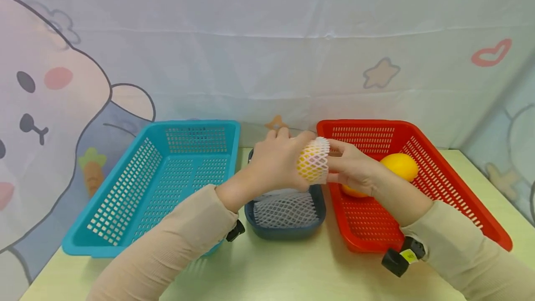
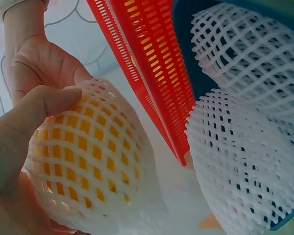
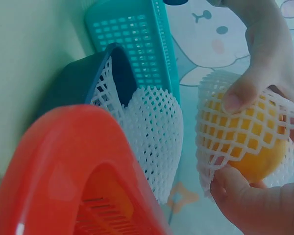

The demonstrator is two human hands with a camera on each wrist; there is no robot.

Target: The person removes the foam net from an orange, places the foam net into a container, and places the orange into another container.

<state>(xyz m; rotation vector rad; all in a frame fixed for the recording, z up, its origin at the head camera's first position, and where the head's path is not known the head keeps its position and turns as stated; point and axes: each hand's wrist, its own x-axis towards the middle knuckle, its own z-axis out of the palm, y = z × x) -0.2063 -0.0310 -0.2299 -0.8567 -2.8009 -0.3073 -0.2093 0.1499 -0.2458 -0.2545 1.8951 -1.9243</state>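
A yellow fruit sits inside a white foam net sleeve, held above the dark blue bin. My left hand grips the sleeved fruit, its thumb lying across the netting in the left wrist view. On the other side, my right hand pinches the sleeve's edge with thumb and fingers, as the right wrist view shows. Part of the fruit's bare skin shows past the mesh there. More white foam net sleeves lie in the blue bin below.
To the right stands a red basket holding yellow fruits, partly behind my right forearm. A teal basket stands at the left. All three containers sit on a pale table, with a printed cloth behind.
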